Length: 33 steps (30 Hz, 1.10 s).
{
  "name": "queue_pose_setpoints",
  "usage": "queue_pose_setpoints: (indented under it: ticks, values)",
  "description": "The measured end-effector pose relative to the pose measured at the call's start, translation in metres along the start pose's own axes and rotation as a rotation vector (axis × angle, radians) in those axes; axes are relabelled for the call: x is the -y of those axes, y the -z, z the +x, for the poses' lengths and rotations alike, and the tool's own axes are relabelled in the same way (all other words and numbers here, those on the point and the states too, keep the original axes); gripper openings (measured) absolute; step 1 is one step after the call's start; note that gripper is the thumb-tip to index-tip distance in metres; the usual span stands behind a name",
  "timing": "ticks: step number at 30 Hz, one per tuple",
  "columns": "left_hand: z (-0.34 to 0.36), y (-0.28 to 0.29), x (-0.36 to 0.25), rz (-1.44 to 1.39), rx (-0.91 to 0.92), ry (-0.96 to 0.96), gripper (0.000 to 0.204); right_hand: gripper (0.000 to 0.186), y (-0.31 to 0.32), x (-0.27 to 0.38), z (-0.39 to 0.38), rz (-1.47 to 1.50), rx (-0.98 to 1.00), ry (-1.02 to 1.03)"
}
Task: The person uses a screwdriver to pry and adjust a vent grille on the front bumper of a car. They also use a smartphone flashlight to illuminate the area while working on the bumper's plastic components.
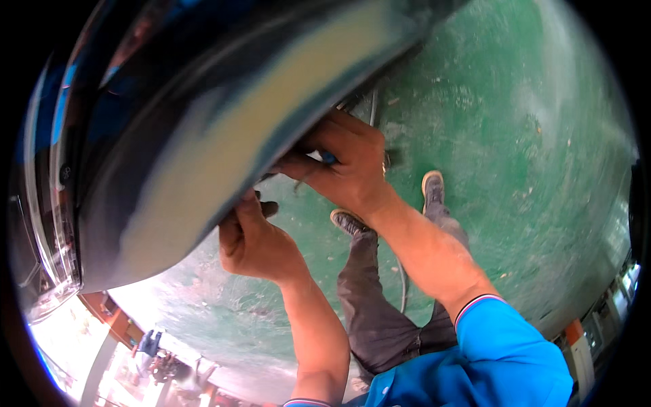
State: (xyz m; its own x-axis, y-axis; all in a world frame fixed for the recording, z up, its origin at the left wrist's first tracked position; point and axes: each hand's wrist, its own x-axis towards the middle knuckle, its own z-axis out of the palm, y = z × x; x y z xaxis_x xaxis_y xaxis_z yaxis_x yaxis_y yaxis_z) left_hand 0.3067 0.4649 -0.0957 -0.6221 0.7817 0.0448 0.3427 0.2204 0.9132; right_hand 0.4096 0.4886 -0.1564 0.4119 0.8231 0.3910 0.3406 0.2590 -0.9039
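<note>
A dark vehicle body panel (169,129) curves across the upper left, with a long beige sanded-looking patch (224,146) on it. My left hand (256,237) is closed at the panel's lower edge, thumb and fingers pinched together. A small dark bit shows beside its fingers, too unclear to name. Farther up the same edge, my right hand (349,159) is curled, its fingertips partly hidden at or under the rim. A small blue spot shows between its thumb and fingers. What either hand grips cannot be made out.
A clear vehicle lamp (61,237) borders the panel at the far left. Below lies a green, scuffed floor (515,149), on which my shoes (432,186) stand. A thin grey cable (403,281) runs between my legs. Cluttered equipment (163,363) stands at the lower left.
</note>
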Motion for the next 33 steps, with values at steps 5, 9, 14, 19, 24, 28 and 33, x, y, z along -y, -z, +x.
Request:
queue_pose_setpoints:
  ticks: [5, 9, 14, 19, 24, 28, 33]
  values:
    - [0.000, 0.005, -0.002, -0.020, 0.034, -0.074, 0.017, 0.029, 0.010, -0.003, 0.003, 0.093, 0.013, -0.041]
    - [-0.002, 0.005, -0.007, 0.078, -0.009, -0.062, 0.020, 0.027, 0.019, -0.001, 0.008, 0.094, 0.058, 0.027]
    - [-0.001, 0.002, -0.003, 0.097, -0.045, -0.062, 0.020, 0.038, 0.009, -0.012, 0.006, -0.077, -0.042, 0.087]
    - [-0.006, 0.004, -0.006, 0.084, -0.064, -0.078, 0.020, 0.044, 0.007, -0.013, -0.001, -0.122, -0.061, 0.082]
    - [0.000, 0.007, -0.004, 0.114, 0.033, -0.110, 0.018, 0.042, 0.011, -0.012, 0.005, -0.131, -0.064, 0.035]
    - [-0.003, 0.024, 0.002, 0.233, 0.112, -0.143, 0.021, 0.041, 0.021, -0.004, -0.008, -0.055, 0.015, 0.009]
    - [0.026, 0.093, 0.041, 0.464, 0.207, -0.254, 0.016, 0.040, 0.080, -0.025, -0.086, 0.099, 0.444, -0.147]
